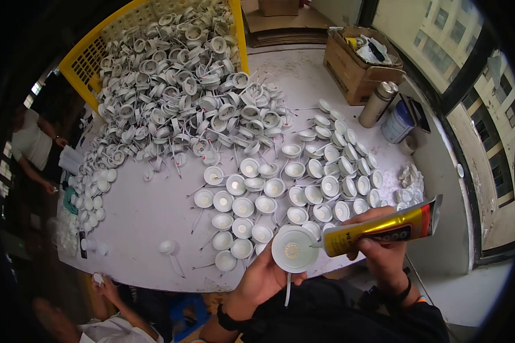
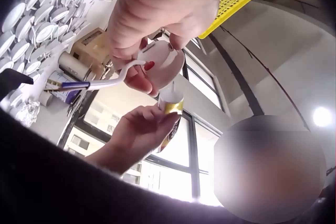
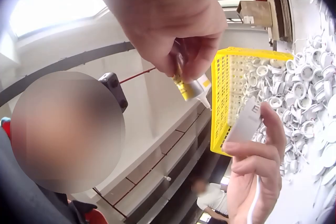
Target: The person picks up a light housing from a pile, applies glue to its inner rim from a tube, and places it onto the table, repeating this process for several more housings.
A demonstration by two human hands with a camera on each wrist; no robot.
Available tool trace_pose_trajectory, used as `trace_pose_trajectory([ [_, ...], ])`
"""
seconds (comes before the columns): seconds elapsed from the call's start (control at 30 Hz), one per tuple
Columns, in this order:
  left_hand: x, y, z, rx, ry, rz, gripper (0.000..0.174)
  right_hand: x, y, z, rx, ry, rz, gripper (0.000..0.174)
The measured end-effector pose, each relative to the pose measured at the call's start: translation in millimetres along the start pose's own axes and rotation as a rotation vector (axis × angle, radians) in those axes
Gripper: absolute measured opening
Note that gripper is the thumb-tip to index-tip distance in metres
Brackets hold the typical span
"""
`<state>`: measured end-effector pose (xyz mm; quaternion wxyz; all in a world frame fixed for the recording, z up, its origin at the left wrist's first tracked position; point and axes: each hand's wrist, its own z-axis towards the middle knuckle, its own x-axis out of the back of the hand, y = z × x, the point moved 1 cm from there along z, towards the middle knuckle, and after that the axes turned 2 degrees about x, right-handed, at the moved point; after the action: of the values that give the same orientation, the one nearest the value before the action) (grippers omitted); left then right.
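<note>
My left hand (image 1: 257,281) holds a round white LED downlight (image 1: 301,258) by its rim, its face with the ring of small yellow LEDs turned up. A white cable (image 1: 288,291) hangs from it. In the left wrist view, the light's back (image 2: 160,64) shows a red spot where the cable comes out. My right hand (image 1: 387,263) grips a yellow, black and red glue tube (image 1: 355,237), tilted sideways. Its thin nozzle points left, the tip overlapping the downlight's right rim in the head view. The right wrist view shows the white nozzle (image 3: 203,99) close to the light.
Rows of white downlights (image 1: 243,207) cover the table in front. Behind them, a yellow crate (image 1: 241,43) spills a heap of white housings (image 1: 171,86). A cardboard box (image 1: 349,71), a metal canister (image 1: 377,104) and a blue-white tub (image 1: 397,123) stand right. Other people are left.
</note>
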<state>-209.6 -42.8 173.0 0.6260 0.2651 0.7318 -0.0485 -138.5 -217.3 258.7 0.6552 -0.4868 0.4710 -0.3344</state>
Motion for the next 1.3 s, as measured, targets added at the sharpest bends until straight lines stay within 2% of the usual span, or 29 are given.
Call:
trace_pose_trajectory([
  [0.17,-1,-1,-10,0.000,-0.078,0.009,0.049,-22,0,4,0.004,-0.062,-0.221,0.030],
  [0.7,-10,1,-12,-0.013,-0.129,0.002,0.054,-24,5,5,-0.041,-0.062,-0.333,0.028],
  [0.77,-12,-1,-12,-0.011,-0.130,-0.001,0.054,-20,5,8,0.058,-0.239,-0.522,0.029],
  [0.83,-17,-3,-11,-0.056,-0.039,0.083,0.050,-26,6,4,0.090,-0.230,-0.461,0.030],
  [0.9,-17,-2,-9,-0.045,-0.051,0.022,0.049,-27,4,3,0.123,-0.221,-0.399,0.032],
  [0.97,-16,-2,-9,-0.030,-0.062,-0.039,0.052,-27,0,6,0.263,-0.372,-0.515,0.034],
  [1.0,-14,-2,-8,-0.012,-0.069,-0.073,0.051,-29,-11,10,0.262,-0.418,-0.710,0.034],
  [1.1,-11,0,-11,-0.009,-0.071,-0.089,0.049,-22,-8,13,0.274,-0.323,-0.764,0.031],
  [1.17,-10,4,-13,-0.027,-0.066,-0.068,0.048,-21,-14,14,0.215,-0.292,-0.772,0.030],
  [1.23,-7,7,-15,-0.068,-0.013,-0.005,0.047,-22,-20,15,0.313,-0.372,-0.801,0.028],
  [1.3,-5,6,-15,-0.080,-0.005,-0.001,0.046,-24,-27,15,0.286,-0.373,-0.805,0.027],
])
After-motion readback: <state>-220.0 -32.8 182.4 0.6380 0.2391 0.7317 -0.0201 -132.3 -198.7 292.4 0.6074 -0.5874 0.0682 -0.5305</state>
